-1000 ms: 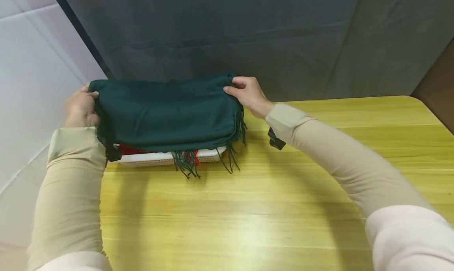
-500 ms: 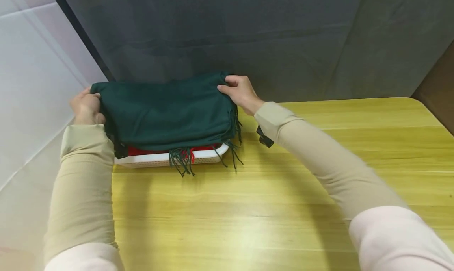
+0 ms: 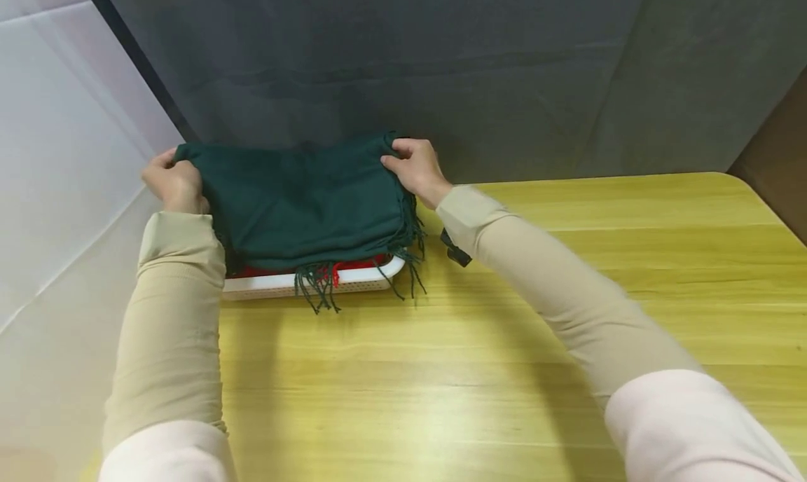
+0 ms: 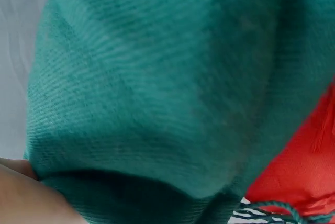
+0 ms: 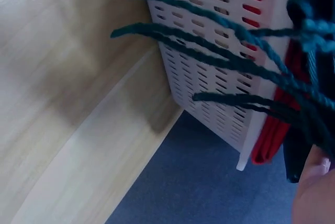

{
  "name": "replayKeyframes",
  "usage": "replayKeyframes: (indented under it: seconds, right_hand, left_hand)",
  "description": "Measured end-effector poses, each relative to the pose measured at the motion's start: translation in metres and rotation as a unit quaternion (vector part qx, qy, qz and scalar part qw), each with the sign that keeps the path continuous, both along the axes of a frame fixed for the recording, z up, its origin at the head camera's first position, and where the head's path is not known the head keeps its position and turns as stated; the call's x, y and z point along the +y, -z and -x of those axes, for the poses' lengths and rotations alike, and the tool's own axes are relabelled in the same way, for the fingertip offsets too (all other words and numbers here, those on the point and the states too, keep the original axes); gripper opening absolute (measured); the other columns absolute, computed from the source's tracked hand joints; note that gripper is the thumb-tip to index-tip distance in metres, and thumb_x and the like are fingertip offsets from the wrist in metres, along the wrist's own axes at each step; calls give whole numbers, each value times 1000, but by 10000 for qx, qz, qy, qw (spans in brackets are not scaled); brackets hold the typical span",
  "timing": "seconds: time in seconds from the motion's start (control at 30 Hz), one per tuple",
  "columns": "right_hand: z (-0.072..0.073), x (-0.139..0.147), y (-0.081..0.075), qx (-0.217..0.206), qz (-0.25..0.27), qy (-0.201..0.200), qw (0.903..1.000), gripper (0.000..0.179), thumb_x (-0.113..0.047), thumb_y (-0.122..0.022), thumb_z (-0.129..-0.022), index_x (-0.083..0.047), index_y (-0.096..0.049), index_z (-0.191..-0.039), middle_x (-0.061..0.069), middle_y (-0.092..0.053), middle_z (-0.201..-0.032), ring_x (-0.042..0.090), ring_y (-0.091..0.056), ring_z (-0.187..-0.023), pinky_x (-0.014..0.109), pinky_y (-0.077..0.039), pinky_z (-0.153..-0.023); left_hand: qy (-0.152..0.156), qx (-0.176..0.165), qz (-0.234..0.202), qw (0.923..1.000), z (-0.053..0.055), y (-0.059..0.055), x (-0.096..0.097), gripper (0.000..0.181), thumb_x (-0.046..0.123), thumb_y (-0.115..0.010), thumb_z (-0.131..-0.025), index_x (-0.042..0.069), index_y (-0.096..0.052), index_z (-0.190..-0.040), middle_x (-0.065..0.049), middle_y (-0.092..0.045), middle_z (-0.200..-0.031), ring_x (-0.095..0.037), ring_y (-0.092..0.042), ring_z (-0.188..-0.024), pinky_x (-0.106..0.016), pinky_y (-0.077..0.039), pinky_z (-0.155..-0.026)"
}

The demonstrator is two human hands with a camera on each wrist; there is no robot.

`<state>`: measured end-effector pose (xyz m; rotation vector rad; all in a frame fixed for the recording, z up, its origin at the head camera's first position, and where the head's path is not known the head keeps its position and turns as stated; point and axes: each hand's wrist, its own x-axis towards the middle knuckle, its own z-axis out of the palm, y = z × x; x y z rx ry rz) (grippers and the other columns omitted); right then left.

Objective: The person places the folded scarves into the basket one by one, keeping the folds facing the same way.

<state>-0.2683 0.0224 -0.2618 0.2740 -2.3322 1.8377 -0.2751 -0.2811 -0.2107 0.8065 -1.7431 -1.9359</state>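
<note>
A folded dark green scarf point(image 3: 309, 205) with twisted fringe lies over a white perforated basket point(image 3: 261, 284), its tassels hanging past the front rim and right end. At the scarf's back left corner, my left hand point(image 3: 178, 182) pinches the cloth. My right hand point(image 3: 417, 170) pinches the back right corner between thumb and fingers. Under the green layer, red fabric point(image 5: 272, 132) shows inside the basket, also fringed. Green cloth fills most of the left wrist view, with part of the left hand point(image 4: 31, 198) at the lower left.
The basket stands on a yellow wood-grain table point(image 3: 441, 370) at its back left. A dark grey cloth panel point(image 3: 403, 69) rises behind, and a white panel point(image 3: 63, 132) borders the left side. The table's rounded far corner point(image 3: 731, 181) is at the right.
The left hand has moved right, bringing the scarf's left end inward, and the cloth sags a little more between the hands. The right hand has shifted slightly left. Both keep their grip.
</note>
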Motion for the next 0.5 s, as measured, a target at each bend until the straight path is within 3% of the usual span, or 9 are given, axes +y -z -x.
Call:
replayKeyframes:
  seconds: [0.17,0.27,0.37,0.5]
  right_hand:
    - [-1,-3,3,64,-171,29,9998,36,-10,-58,-85,-11,-29,-64,1,-24,-62,13,-24,-56,23,-21,-56]
    - [-1,-4,4,-29,-240,21,9997,24,-10,-58,-85,-6,-41,-69,2,-34,-66,13,-30,-61,22,-24,-57]
    - [-1,-3,5,-202,-347,47,9992,9,-11,-58,-86,-3,-58,-91,4,-53,-84,14,-41,-74,20,-31,-62]
    - [-1,-2,7,-441,-457,-43,9980,38,-13,-57,-86,-6,-52,-123,9,-53,-118,16,-48,-104,22,-41,-82]
  left_hand:
    - [-77,-157,399,9991,0,3,0,32,0,-32,-89,23,-54,-91,10,-41,-117,-1,-35,-111,-11,-31,-86]
    - [-51,-280,563,9980,0,4,0,30,1,-33,-90,23,-53,-91,10,-39,-120,-1,-33,-112,-9,-30,-87]
    - [-66,-382,629,9973,1,6,0,29,2,-34,-89,25,-52,-90,10,-38,-123,-1,-32,-114,-7,-28,-87]
    - [-114,-486,644,9967,1,9,-2,32,0,-36,-87,25,-55,-86,10,-41,-123,0,-33,-113,-8,-29,-87]
